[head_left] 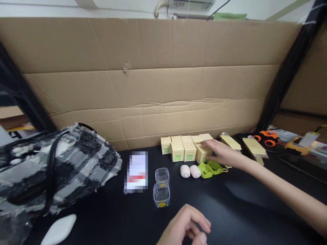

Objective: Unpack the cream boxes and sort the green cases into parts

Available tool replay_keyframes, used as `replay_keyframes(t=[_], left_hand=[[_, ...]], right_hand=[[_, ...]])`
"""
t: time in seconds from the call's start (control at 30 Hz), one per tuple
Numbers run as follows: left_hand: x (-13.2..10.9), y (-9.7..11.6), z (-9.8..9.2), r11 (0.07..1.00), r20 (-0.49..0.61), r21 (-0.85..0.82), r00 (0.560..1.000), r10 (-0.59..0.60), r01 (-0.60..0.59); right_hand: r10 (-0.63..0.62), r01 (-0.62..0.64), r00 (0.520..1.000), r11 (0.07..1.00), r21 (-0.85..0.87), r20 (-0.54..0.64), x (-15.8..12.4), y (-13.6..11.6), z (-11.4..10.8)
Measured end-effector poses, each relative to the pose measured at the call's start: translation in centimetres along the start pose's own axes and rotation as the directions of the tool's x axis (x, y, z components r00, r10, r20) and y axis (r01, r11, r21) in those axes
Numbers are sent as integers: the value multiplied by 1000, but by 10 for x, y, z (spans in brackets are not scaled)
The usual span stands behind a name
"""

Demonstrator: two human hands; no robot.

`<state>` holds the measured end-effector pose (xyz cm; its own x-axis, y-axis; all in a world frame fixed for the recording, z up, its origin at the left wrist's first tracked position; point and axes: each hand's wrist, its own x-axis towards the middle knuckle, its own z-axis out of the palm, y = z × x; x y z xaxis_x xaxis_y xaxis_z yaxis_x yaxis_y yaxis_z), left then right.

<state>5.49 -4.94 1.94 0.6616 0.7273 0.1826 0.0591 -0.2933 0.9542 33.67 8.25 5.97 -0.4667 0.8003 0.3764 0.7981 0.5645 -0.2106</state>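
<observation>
– What is my right hand doing?
– My arm is stretched out long. The hand lies flat, fingers wide, on the yellow box.
– And my left hand?
– It is well in front of that box, half curled and holding nothing.
– Any words?
– The box's green label is too small to read.

Showed bare on both sides. Saw the right hand toward 4 o'clock from the picture's middle: slim, long-fingered, uncovered. Saw behind it the right forearm, likewise slender and smooth, bare along its whole visible length up to the frame edge farther out at 4 o'clock. Saw the left hand at 6 o'clock, bare too, shown only from about the wrist up, with a short pale nail on one fingertip. Looked too soft for finer marks.
</observation>
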Motion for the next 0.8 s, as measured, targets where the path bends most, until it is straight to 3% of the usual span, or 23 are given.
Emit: replay_keyframes(t=[0.03,0.07,0.1,0.17,0.2,0.23,0.33,0.43,0.5,0.63,0.8], left_hand=[[0,7,-3,953,-2,255,985,172,-166],[0,13,-7,794,51,519,939,339,-315],[0,20,-10,546,159,722,870,466,-425],[3,30,-15,93,344,871,734,586,-482],[5,34,-17,-26,376,886,686,623,-462],[7,36,-18,-68,365,900,661,655,-430],[13,39,-20,-18,241,945,659,712,-327],[15,41,-20,64,183,951,717,673,-303],[13,41,-21,136,167,939,761,627,-317],[7,39,-23,206,131,931,802,583,-302],[9,40,-25,250,116,908,776,620,-336]], right_hand=[[-2,2,1000,1000,4,-9,-1,-1,-1],[0,0,1000,1000,9,-21,-2,-3,-4],[4,-3,999,1000,15,-36,-2,-6,-7],[6,-5,997,1000,27,-70,-5,-13,-18],[2,1,996,999,32,-88,-8,-19,-24],[-5,8,994,999,34,-106,-11,-27,-30],[-70,77,994,993,87,-80,-28,-60,-43],[-201,169,976,944,283,89,-45,-100,-39],[-248,192,961,917,349,121,-52,-120,-28],[-285,280,958,925,256,-16,-60,-133,-4],[-266,297,949,936,189,-172,-68,-131,8]])
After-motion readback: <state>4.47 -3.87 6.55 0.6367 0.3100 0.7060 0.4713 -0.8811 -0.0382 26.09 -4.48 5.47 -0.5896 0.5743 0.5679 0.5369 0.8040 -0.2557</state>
